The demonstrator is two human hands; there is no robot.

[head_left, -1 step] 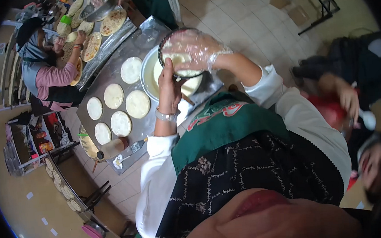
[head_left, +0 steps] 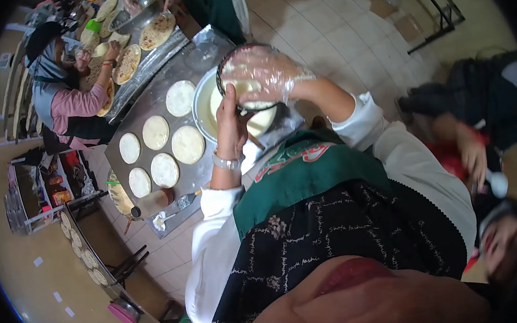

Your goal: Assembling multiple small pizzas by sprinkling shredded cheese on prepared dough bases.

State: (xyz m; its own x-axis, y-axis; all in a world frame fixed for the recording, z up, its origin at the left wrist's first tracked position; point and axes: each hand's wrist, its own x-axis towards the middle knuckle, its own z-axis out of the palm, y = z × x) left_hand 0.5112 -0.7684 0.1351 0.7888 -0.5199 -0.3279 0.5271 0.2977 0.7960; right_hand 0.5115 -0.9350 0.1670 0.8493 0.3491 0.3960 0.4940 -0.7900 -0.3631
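My left hand grips the near side of a round, dark-rimmed bowl-like vessel, thumb raised along its edge. Whether it is a bowl or a sieve I cannot tell. Pale, wet batter or dough lies inside. My right hand, in a clear plastic glove, reaches into it with the fingers stretched over the pale mass, partly hidden. Beneath the vessel a large white-grey bowl of creamy batter stands on the metal griddle. Several pale round flatbreads lie on the griddle to the left.
At the griddle's near left corner are a squeeze bottle and a brush. A co-worker in pink sleeves handles topped flatbreads at the far left. Another person's hand shows at the right. Shelves stand at left.
The view has shifted slightly. My right hand has moved a little within the vessel, and the left keeps its grip. The person's hand at the right has dropped slightly.
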